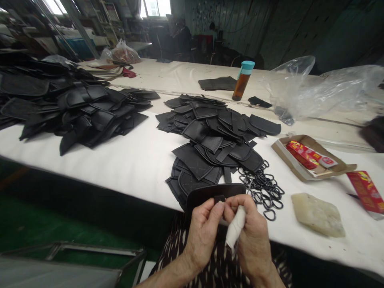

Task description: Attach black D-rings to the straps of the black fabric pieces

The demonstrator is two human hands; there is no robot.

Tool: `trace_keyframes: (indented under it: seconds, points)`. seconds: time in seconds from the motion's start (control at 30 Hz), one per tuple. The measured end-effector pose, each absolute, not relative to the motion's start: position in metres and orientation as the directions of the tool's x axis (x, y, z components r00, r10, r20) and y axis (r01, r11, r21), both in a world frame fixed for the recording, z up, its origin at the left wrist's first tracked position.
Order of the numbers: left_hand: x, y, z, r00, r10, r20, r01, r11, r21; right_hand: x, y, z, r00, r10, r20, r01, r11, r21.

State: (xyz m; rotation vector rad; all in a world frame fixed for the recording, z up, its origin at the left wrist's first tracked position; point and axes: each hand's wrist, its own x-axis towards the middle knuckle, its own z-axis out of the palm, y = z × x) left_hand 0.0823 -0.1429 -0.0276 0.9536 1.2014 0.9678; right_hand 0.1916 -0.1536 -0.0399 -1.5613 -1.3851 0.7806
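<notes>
A black leather piece [214, 193] with a curved top edge is held over the table's front edge. My left hand [204, 230] pinches a small black strap [219, 198] on it between thumb and finger. Against the same spot, my right hand [250, 228] has its fingertips closed, and a white wrapped handle [236, 228] lies in its grip; the handle's far end is hidden by the fingers. Just behind both hands lies a pile of black leather pieces [207, 140]. Black D-shaped rings [265, 190] are heaped to the right of it.
Another black pile [87, 108] covers the table's left. At right are an open cardboard box [288, 160] with red packets, a yellowish block [318, 214] and a red packet [366, 192]. Farther back stand a teal-capped bottle [243, 80] and clear plastic bags [330, 92].
</notes>
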Motion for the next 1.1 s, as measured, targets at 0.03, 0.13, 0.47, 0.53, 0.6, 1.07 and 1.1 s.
trace_keyframes:
  seconds: [0.03,0.13,0.47,0.53,0.6,1.07,1.1]
  points:
    - [0.082,-0.143,-0.028,0.101,0.948,-0.301,-0.087,0.309,0.947,0.192,-0.153,-0.039,0.175,0.98,0.093,0.428,0.009,-0.904]
    - [0.082,-0.142,-0.029,0.099,0.942,-0.32,-0.083,0.328,0.941,0.191,-0.153,-0.038,0.166,0.983,0.083,0.433,0.003,-0.901]
    - [0.079,-0.136,-0.028,0.162,0.925,-0.343,-0.268,0.376,0.887,0.204,-0.15,-0.033,0.226,0.854,0.468,0.583,0.267,-0.767]
    - [0.078,-0.137,-0.031,0.194,0.904,-0.381,-0.357,0.427,0.831,0.21,-0.139,-0.03,0.219,0.866,0.449,0.574,0.258,-0.777]
    - [0.077,-0.138,-0.033,0.21,0.882,-0.422,-0.423,0.471,0.774,0.213,-0.127,-0.028,0.166,0.951,0.261,0.439,0.166,-0.883]
    - [0.072,-0.144,-0.022,0.193,0.836,-0.514,-0.49,0.536,0.688,0.198,-0.13,-0.035,0.342,0.918,0.203,0.161,0.155,-0.975]
    - [0.073,-0.144,-0.022,0.192,0.835,-0.517,-0.484,0.538,0.69,0.199,-0.13,-0.035,0.337,0.92,0.2,0.158,0.154,-0.975]
